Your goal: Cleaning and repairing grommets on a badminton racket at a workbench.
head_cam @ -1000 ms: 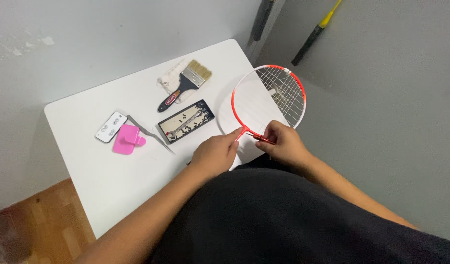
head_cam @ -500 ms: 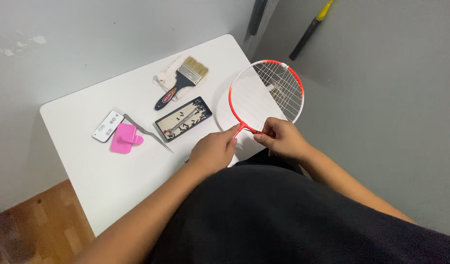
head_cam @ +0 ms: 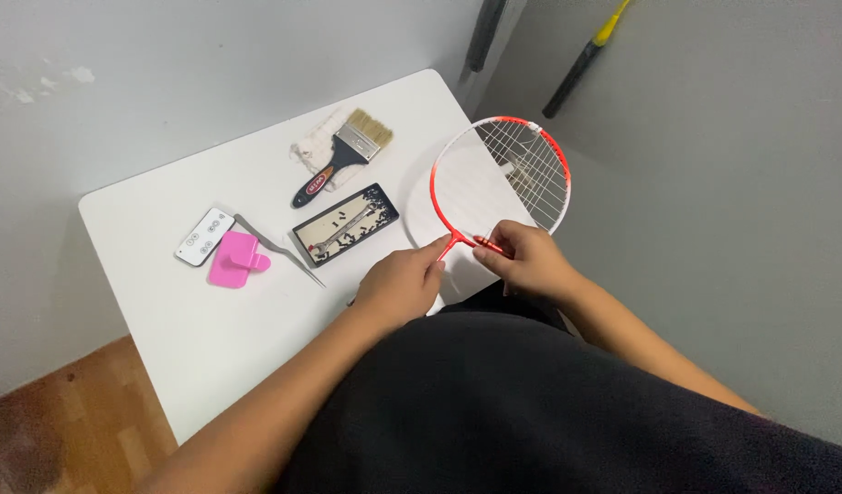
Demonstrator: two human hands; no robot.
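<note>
Gripping the red-framed, white-strung racket (head_cam: 500, 176) at its throat, the right hand (head_cam: 523, 261) is clamped around the shaft while the left hand (head_cam: 401, 284) pinches the frame's base. The racket's head overhangs the white bench (head_cam: 183, 316) edge; a loosened grip could let it tip off. A wooden-handled paintbrush (head_cam: 343, 155) lies nearby.

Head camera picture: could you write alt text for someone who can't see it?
Two bare hands, left hand and right hand, grip a small red-framed racket at its throat over the corner of a white table. On the table lie a paintbrush, a tray holding a wrench, a pink clip, tweezers and a small white remote.
</note>
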